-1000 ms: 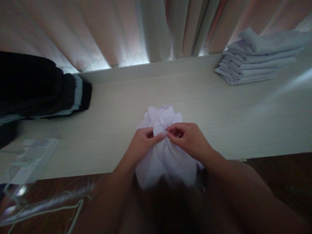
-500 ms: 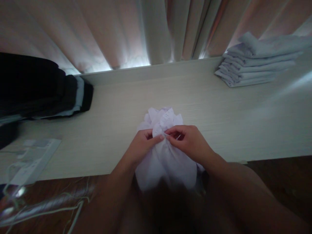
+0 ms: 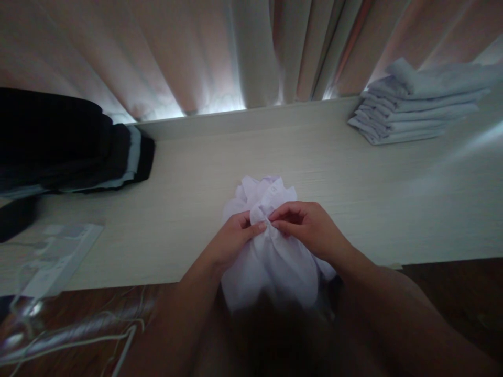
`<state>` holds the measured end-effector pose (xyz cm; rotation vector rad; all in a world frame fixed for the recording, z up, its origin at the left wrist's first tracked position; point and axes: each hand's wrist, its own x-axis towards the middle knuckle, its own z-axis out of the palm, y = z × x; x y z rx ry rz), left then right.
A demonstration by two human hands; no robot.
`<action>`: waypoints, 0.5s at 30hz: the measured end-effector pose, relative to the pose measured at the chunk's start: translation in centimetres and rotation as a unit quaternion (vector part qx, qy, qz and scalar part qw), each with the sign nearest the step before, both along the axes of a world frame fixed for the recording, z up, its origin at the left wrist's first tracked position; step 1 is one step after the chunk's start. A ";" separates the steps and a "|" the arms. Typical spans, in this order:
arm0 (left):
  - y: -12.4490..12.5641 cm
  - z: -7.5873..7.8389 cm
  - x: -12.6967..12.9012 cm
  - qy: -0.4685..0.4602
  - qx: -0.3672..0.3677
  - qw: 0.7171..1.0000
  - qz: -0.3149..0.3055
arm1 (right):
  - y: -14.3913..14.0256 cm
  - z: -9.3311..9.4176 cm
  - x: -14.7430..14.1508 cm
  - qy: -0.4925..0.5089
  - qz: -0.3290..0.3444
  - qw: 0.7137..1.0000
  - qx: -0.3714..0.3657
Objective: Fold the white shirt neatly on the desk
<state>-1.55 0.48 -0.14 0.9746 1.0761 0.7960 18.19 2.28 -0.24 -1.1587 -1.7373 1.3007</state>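
A white shirt [image 3: 271,267] lies bunched over the front edge of the table and my lap, with what looks like its collar toward the curtain. My left hand [image 3: 238,235] pinches the cloth near the collar, thumb on top and fingers partly hidden behind the fabric. Close beside it, my right hand [image 3: 304,225] grips the same spot between thumb and fingertips. Whatever small part, such as a button, sits between the fingertips is too small to make out. The lower end of the shirt fades into dark shadow.
Folded white garments [image 3: 420,107] are stacked at the back right of the pale table [image 3: 176,209]. Dark folded clothes [image 3: 58,141] pile up at the left. A white power strip [image 3: 58,262] with cables lies front left. Curtains [image 3: 204,57] hang behind.
Both hands stay at the same place on the shirt; the right fingertips have closed together slightly more. The whole view has shifted a little.
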 end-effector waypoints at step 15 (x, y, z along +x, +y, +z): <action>0.2 0.7 0.0 0.013 0.031 0.999 -0.021 | -0.3 0.2 -0.1 -0.037 -0.012 0.998 0.052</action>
